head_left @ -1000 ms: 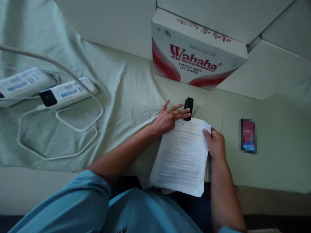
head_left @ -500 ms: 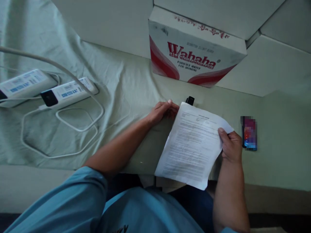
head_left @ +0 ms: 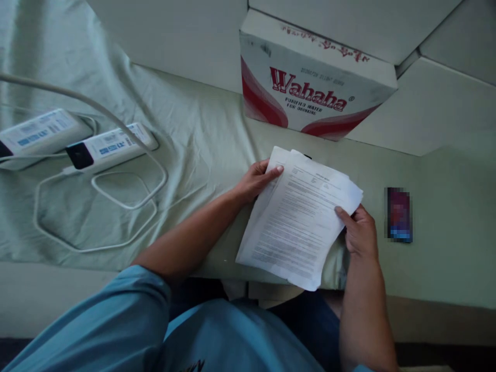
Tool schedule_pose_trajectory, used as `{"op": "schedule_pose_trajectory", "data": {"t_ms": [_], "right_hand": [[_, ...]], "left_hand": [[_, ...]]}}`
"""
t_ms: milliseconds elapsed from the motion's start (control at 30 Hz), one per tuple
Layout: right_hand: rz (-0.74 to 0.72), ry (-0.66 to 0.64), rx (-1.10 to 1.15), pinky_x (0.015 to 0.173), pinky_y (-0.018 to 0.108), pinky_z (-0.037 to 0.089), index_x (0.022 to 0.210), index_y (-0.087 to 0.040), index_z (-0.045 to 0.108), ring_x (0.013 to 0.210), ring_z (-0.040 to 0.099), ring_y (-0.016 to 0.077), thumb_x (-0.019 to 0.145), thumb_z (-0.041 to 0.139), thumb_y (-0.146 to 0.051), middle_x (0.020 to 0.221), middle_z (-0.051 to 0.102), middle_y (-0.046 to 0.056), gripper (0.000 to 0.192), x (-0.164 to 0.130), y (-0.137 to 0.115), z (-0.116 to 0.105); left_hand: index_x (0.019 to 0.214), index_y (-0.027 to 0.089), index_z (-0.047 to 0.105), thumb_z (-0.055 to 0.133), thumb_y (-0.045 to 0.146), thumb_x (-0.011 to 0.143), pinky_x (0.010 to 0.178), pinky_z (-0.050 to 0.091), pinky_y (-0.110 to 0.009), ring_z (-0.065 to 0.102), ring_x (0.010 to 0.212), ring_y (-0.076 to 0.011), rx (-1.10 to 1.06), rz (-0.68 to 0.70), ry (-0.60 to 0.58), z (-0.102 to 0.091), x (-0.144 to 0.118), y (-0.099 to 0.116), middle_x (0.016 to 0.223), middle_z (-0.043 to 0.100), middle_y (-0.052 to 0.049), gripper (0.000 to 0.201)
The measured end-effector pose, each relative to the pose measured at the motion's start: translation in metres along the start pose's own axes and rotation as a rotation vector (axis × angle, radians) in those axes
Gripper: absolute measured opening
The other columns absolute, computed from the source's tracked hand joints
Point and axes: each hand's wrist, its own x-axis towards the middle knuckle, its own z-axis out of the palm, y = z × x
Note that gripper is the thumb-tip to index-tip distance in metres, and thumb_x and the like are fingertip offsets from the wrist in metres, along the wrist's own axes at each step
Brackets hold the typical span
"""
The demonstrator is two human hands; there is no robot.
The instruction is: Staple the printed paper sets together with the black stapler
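Note:
Several printed paper sheets [head_left: 298, 222] are held between my hands, fanned a little so that an edge of a lower sheet shows on the left. My left hand [head_left: 259, 178] pinches them at the upper left, thumb on top and fingers underneath. On the right side, my right hand [head_left: 356, 227] grips the sheets with its thumb on the printed face. The lower end of the paper hangs over the table's front edge. Behind the top of the sheets, a small black object [head_left: 307, 156] is almost wholly hidden.
A Wahaha water carton [head_left: 310, 88] stands at the back against pale panels. To the right lies a phone [head_left: 399, 214] with a blurred screen. Two white power banks [head_left: 112, 147] with looping white cables [head_left: 116, 249] rest at the left on the green cloth [head_left: 186, 129].
My left hand has closed on the upper left of the papers. A second sheet's edge now shows there. The papers and my right hand have shifted slightly left and up, covering most of the black object.

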Motion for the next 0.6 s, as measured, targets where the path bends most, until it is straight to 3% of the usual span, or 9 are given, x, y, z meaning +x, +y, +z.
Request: {"op": "schedule_pose_trajectory", "data": {"t_ms": [133, 233, 400, 600], "right_hand": [[-0.116, 0.190, -0.043, 0.089, 0.040, 0.062, 0.097, -0.017, 0.083, 0.085, 0.074, 0.0211, 0.073, 0.094, -0.051, 0.095, 0.083, 0.006, 0.043, 0.004, 0.001, -0.007], [-0.201, 0.252, -0.020, 0.083, 0.038, 0.062, 0.097, -0.017, 0.083, 0.087, 0.075, 0.0223, 0.078, 0.089, -0.052, 0.096, 0.083, 0.007, 0.041, 0.003, -0.006, -0.009], [-0.235, 0.224, -0.015, 0.077, 0.035, 0.060, 0.095, -0.017, 0.083, 0.083, 0.072, 0.0211, 0.082, 0.087, -0.051, 0.090, 0.080, 0.006, 0.037, -0.002, -0.013, -0.006], [-0.244, 0.133, -0.098, 0.073, 0.032, 0.054, 0.091, -0.018, 0.081, 0.077, 0.067, 0.0190, 0.088, 0.082, -0.053, 0.080, 0.074, 0.003, 0.035, -0.008, -0.010, -0.002]], "left_hand": [[0.106, 0.018, 0.077, 0.082, 0.067, 0.086, 0.054, 0.053, -0.026, 0.070, 0.060, -0.0181, -0.080, -0.034, 0.065, -0.003, 0.002, -0.003, 0.079, 0.078, -0.005, 0.053], [0.113, 0.016, 0.076, 0.081, 0.062, 0.087, 0.058, 0.057, -0.029, 0.073, 0.065, -0.0202, -0.116, -0.071, 0.118, -0.006, 0.004, -0.004, 0.083, 0.080, -0.006, 0.053], [0.122, 0.015, 0.074, 0.076, 0.064, 0.090, 0.077, 0.067, -0.041, 0.082, 0.089, -0.0326, -0.174, -0.152, 0.006, -0.003, -0.001, -0.008, 0.091, 0.083, -0.011, 0.058], [0.116, 0.018, 0.077, 0.077, 0.071, 0.088, 0.082, 0.069, -0.045, 0.083, 0.096, -0.0371, -0.242, -0.201, -0.020, 0.001, -0.005, -0.015, 0.092, 0.085, -0.013, 0.060]]}}
